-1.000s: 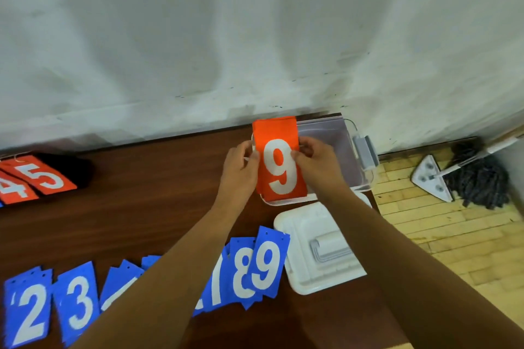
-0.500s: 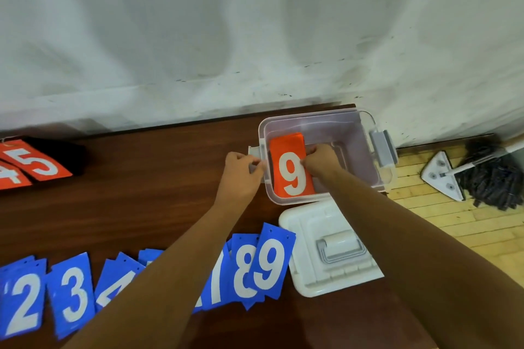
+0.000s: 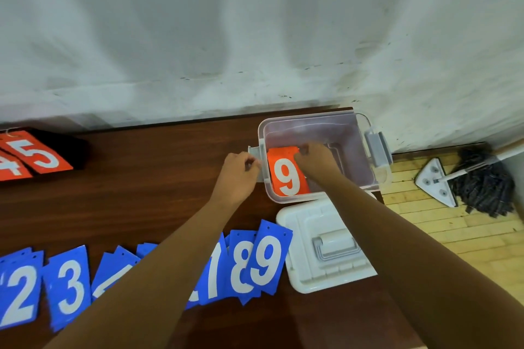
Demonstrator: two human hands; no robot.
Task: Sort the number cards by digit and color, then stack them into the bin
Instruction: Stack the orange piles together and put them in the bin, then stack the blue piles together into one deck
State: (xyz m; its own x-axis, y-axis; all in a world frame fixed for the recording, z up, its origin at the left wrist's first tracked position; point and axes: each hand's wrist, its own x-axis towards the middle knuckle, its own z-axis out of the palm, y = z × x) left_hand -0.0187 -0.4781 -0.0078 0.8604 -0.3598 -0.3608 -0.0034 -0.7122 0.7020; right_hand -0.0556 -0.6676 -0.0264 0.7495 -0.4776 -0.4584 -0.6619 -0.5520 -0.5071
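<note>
An orange 9 card [image 3: 285,178] lies low inside the clear plastic bin [image 3: 365,125] at the table's far right. My right hand [image 3: 314,161] reaches into the bin with its fingers pinched on the card's top right corner. Outside the bin, my left hand [image 3: 238,176] is curled on the grey left latch [image 3: 259,161]. Along the near edge runs a row of blue cards, among them a 9 [image 3: 268,261], an 8 [image 3: 238,263], a 3 [image 3: 69,286] and a 2 [image 3: 18,295]; my left forearm hides some of them. Orange 5 [image 3: 39,156] and 4 [image 3: 11,168] cards sit far left.
The bin's white lid [image 3: 326,246] lies upside up just in front of the bin, beside the blue 9. The dark wooden table [image 3: 141,178] backs onto a white wall. A mop [image 3: 476,184] rests on the wooden floor to the right.
The orange 9 card went from being held up in both hands above the bin to low inside it. My left hand let go of it and moved to the bin's left latch.
</note>
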